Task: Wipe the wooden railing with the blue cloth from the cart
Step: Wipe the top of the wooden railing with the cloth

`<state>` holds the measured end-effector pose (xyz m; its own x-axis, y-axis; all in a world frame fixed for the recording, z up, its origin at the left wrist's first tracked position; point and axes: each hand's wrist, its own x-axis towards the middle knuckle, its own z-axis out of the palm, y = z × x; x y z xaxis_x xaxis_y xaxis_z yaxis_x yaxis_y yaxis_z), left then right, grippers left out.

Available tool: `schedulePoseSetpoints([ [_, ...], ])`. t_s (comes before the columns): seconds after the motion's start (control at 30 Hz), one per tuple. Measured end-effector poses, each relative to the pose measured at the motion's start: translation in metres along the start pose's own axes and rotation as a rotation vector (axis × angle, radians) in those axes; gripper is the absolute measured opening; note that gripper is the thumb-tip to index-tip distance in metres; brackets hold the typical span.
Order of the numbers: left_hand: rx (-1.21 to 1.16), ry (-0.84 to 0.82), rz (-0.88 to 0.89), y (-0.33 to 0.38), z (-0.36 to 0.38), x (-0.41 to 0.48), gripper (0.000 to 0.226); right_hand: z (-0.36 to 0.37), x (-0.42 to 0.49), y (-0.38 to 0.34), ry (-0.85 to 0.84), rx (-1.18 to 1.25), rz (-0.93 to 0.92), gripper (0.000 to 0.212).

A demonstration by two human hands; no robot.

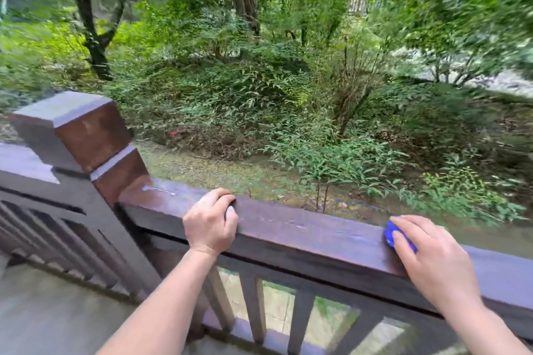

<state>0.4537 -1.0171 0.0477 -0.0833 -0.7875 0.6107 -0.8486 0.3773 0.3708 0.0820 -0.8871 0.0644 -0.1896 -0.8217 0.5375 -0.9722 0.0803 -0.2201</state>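
a blurred garden point(259, 81) of trees, shrubs and low ground cover fills the far half of the view. nearer, the wooden railing point(302, 242) runs from the left-centre down toward the right edge, its top rail dark brown and glossy, with pale wet-looking streaks on the top face near its left end. at the left end it meets a square corner post point(83, 135) with a stepped cap; a second stretch of railing goes off to the left from that post. upright balusters point(255, 305) stand below the top rail, with pale paving showing between them.

the left hand point(209, 223) is on the top rail just right of the post, fingers curled over the far edge and thumb on the near face, clenched on the rail itself. the right hand point(429, 256) lies farther right on the same rail, well apart from the left, palm down with fingers spread flat, pressing the blue cloth point(396, 235) onto the rail's top face. only a small bunched part of the cloth shows, at the fingertips on the hand's left side; the remainder is hidden under the palm.
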Motion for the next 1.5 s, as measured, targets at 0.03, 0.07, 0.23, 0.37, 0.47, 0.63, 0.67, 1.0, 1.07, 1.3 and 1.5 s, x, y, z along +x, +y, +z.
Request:
schedulePoseSetpoints([
  [0.03,0.013,0.001,-0.003,0.000,0.000,-0.001,0.033,0.001,0.001,-0.004,0.027,-0.012,0.062,0.043],
  [0.07,0.026,0.002,-0.012,0.001,0.000,-0.001,0.034,0.002,0.000,-0.015,0.063,-0.022,0.065,0.040],
  [0.23,0.064,-0.039,-0.047,0.002,0.001,-0.001,0.037,0.000,-0.020,-0.027,0.003,0.040,-0.225,0.031],
  [0.37,0.093,-0.039,-0.055,0.004,0.000,0.000,0.038,-0.011,-0.010,0.021,0.050,0.011,0.119,0.025],
  [0.47,0.098,-0.022,-0.054,0.005,0.001,-0.001,0.038,-0.002,-0.007,-0.008,0.107,0.009,0.230,0.025],
  [0.63,0.096,-0.019,-0.048,0.004,0.001,0.000,0.037,-0.001,-0.020,-0.038,-0.019,0.080,-0.165,0.030],
  [0.67,0.097,-0.018,-0.048,0.004,0.001,-0.001,0.037,-0.003,-0.017,-0.025,-0.026,0.070,-0.141,0.030],
  [1.0,0.120,-0.033,-0.046,0.006,0.001,0.000,0.039,0.012,-0.011,-0.074,-0.062,0.100,-0.187,0.032],
  [1.07,0.128,-0.032,-0.047,0.005,0.001,0.001,0.038,0.006,-0.012,-0.051,-0.076,0.111,-0.230,0.036],
  [1.3,0.115,-0.050,-0.051,0.010,-0.003,0.000,0.040,0.026,0.012,-0.102,-0.116,0.138,0.008,0.032],
  [1.5,0.105,-0.059,-0.059,0.010,-0.004,-0.001,0.039,0.023,0.000,-0.083,-0.166,0.113,-0.266,0.040],
])
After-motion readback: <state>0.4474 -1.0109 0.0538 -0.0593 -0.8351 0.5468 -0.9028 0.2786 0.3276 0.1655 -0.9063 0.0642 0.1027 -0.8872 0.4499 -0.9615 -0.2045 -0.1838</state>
